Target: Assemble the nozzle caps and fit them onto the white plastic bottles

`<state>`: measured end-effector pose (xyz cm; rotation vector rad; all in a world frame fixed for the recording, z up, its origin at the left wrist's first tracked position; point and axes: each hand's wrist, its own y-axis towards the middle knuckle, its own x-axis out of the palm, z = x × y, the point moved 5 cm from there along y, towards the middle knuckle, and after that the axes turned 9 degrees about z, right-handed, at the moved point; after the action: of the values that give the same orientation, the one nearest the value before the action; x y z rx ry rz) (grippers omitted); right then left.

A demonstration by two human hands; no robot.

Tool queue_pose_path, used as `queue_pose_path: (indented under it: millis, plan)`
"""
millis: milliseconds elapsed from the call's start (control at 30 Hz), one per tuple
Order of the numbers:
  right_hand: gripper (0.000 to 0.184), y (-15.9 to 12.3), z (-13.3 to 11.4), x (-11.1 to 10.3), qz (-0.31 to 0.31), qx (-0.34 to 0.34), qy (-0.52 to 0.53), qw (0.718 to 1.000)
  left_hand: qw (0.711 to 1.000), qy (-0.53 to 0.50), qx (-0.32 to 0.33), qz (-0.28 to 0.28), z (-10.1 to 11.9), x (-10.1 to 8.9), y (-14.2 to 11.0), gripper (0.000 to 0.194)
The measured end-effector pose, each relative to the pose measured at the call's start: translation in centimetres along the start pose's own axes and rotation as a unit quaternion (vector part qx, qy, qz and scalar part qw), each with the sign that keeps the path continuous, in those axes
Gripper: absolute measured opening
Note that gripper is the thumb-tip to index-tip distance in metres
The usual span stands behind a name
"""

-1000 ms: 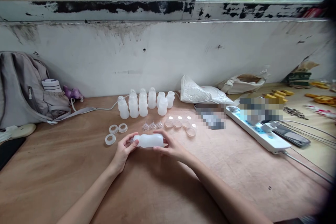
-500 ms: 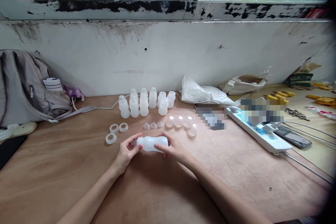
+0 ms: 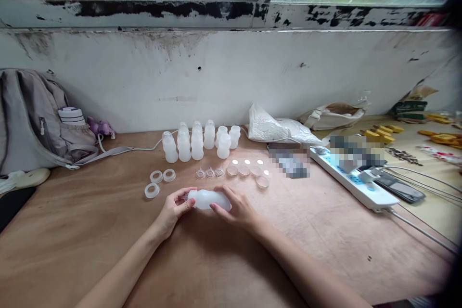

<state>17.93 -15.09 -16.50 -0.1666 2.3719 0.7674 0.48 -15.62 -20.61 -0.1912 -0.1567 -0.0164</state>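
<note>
A frosted white baby bottle (image 3: pixel 206 199) lies sideways between my hands, above the wooden table. My left hand (image 3: pixel 176 207) is closed round its collar and nipple end, which the fingers partly hide. Around the bottle's base end, my right hand (image 3: pixel 236 208) has its thumb in front and fingers behind. Just beyond are three clear nipples (image 3: pixel 210 172) in a row. Left of them lie three white collar rings (image 3: pixel 156 176), and to the right several clear round caps (image 3: pixel 244 170).
Several frosted bottles (image 3: pixel 184 145) stand toward the wall, some topped and three open-necked. A white plastic bag (image 3: pixel 274 125) lies at the back. On the right are a power strip (image 3: pixel 355 180) with cables and a phone (image 3: pixel 400 187). A grey backpack (image 3: pixel 32 110) sits at the left.
My right hand has shifted its hold on the bottle's base end, its fingers now lying more over the top. The left hand stays at the collar end.
</note>
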Motion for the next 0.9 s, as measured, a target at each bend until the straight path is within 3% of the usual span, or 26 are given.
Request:
queue_pose_path:
  millis: [200,500,667,900]
  plan:
    - [0.017,0.2,0.0,-0.4,-0.009,0.044,0.029,0.999,0.994,0.066,0.084,-0.011,0.8,0.3,-0.1,0.038]
    - [0.03,0.4,1.4,0.0,-0.025,0.182,0.118,0.976,0.982,0.104,0.157,0.008,1.1,0.7,-0.3,0.035]
    - [0.031,0.2,1.9,0.5,-0.05,0.254,0.172,0.95,0.974,0.116,0.192,0.013,1.4,0.8,-0.6,0.034]
    - [0.033,-0.5,2.4,1.5,-0.08,0.372,0.253,0.889,0.967,0.136,0.216,0.002,1.2,0.8,-1.0,0.033]
